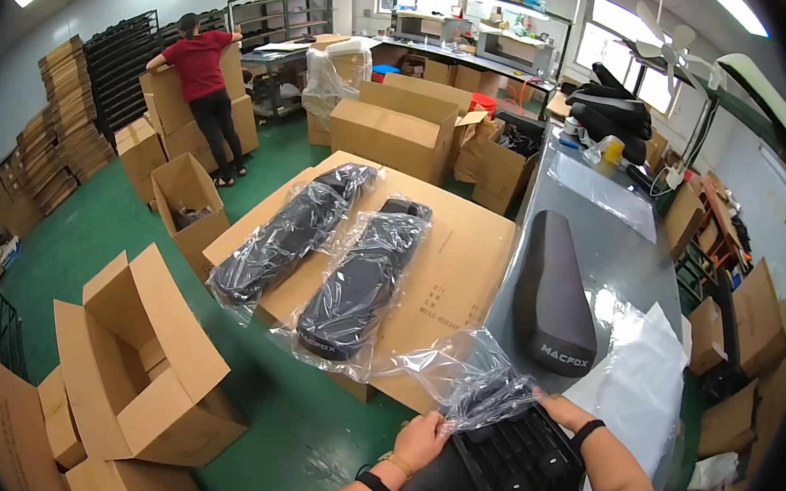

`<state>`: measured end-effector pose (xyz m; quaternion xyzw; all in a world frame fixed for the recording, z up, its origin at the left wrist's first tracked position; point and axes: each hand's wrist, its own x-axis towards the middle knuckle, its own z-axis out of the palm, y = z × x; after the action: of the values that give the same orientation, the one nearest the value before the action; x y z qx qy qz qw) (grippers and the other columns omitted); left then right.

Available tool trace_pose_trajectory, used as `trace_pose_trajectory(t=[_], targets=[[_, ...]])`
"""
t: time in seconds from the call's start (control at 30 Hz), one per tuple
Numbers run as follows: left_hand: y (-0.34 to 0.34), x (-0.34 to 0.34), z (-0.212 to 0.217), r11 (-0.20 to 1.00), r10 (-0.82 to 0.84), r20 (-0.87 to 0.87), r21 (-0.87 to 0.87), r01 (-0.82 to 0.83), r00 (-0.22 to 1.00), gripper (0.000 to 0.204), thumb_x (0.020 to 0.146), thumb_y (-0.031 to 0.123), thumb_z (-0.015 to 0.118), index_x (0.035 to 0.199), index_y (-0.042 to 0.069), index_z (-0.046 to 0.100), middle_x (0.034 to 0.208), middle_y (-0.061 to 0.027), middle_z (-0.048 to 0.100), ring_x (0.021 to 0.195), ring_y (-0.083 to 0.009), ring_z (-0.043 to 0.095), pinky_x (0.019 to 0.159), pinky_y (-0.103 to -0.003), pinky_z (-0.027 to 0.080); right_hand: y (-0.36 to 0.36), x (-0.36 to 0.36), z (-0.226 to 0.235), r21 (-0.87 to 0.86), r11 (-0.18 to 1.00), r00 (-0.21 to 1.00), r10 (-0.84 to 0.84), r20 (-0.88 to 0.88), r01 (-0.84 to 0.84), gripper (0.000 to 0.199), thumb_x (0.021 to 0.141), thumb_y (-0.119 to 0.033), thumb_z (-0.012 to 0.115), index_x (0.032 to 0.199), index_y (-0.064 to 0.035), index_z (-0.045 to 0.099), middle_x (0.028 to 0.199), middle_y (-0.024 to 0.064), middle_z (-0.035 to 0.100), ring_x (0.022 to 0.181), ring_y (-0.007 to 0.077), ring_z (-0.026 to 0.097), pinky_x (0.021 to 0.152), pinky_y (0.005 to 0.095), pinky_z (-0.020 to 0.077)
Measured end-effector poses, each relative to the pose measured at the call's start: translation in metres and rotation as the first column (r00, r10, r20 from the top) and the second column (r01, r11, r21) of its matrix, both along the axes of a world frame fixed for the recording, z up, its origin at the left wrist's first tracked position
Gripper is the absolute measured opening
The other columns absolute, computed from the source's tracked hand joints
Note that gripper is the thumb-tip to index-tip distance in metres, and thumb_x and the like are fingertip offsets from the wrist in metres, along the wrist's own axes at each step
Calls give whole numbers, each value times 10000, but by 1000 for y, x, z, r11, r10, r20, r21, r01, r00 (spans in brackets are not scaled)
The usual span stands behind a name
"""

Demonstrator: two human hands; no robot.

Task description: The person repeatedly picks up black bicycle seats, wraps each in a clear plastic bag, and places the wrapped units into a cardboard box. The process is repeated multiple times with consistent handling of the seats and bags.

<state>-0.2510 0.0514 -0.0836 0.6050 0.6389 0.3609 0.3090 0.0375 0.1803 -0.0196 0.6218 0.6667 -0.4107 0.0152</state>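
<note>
My left hand (421, 442) is closed on one edge of a clear plastic bag (467, 376), and my right hand (565, 411) pinches the opposite edge. The bag's mouth is around the far end of a black bike seat (518, 465), whose ribbed plastic underside faces up. The near end of that seat lies between my forearms, outside the bag. On the grey metal table, to the right, rests another long black seat (554, 296), unwrapped. Two bagged black seats, one nearer (360, 291) and one farther left (288, 232), lie on a large cardboard box (459, 239).
A stack of clear bags (638, 383) lies on the metal table (626, 261) at my right. Open cardboard boxes (143, 355) stand on the green floor to the left. Farther back, a person in a red shirt (198, 65) leans over tall cartons. More black seats (611, 106) sit at the table's far end.
</note>
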Motion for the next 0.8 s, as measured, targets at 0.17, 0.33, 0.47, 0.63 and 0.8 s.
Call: trace_pose_trajectory(t=[0.17, 0.33, 0.47, 0.63, 0.8], targets=[[-18, 9, 27, 970, -17, 34, -243, 25, 999, 340, 928, 394, 494, 955, 57, 454, 741, -169, 627, 716, -392, 617, 624, -476, 466, -16, 17, -10, 38, 999, 997, -9, 72, 6, 882, 924, -655, 237, 1036, 147, 587, 1074, 352, 585, 1118, 435, 535, 957, 408, 400], [-53, 29, 9, 942, -186, 179, -249, 227, 966, 445, 968, 462, 353, 933, 50, 518, 832, -206, 655, 819, -455, 599, 736, -516, 464, -24, 11, 0, 3, 999, 998, -36, 60, 36, 830, 934, -624, 266, 1031, 131, 596, 1079, 342, 585, 1111, 448, 529, 944, 415, 408], [-78, 43, 43, 802, -479, -21, -418, 428, 878, 413, 960, 445, 371, 947, 75, 554, 829, -195, 650, 790, -410, 619, 690, -488, 476, -33, 18, -2, 113, 993, 999, 14, 46, -20, 664, 952, -549, 334, 1008, 33, 647, 1021, 287, 623, 1033, 450, 559, 897, 436, 433], [-79, 37, 42, 940, -340, -86, -65, 336, 936, 323, 903, 353, 519, 794, 60, 599, 864, -132, 606, 797, -352, 602, 660, -434, 488, -46, 36, 16, 483, 874, 997, 80, -22, -60, 284, 906, -316, 530, 964, -86, 686, 920, 187, 658, 871, 383, 615, 766, 414, 489], [-83, 47, 72, 966, -255, -70, 20, 257, 964, 246, 774, 250, 705, 713, 78, 539, 809, -79, 530, 701, -296, 582, 590, -390, 467, -91, 99, -11, 461, 886, 995, 0, -99, 46, 153, 841, -220, 622, 938, -138, 707, 881, 113, 674, 777, 320, 635, 701, 353, 510]])
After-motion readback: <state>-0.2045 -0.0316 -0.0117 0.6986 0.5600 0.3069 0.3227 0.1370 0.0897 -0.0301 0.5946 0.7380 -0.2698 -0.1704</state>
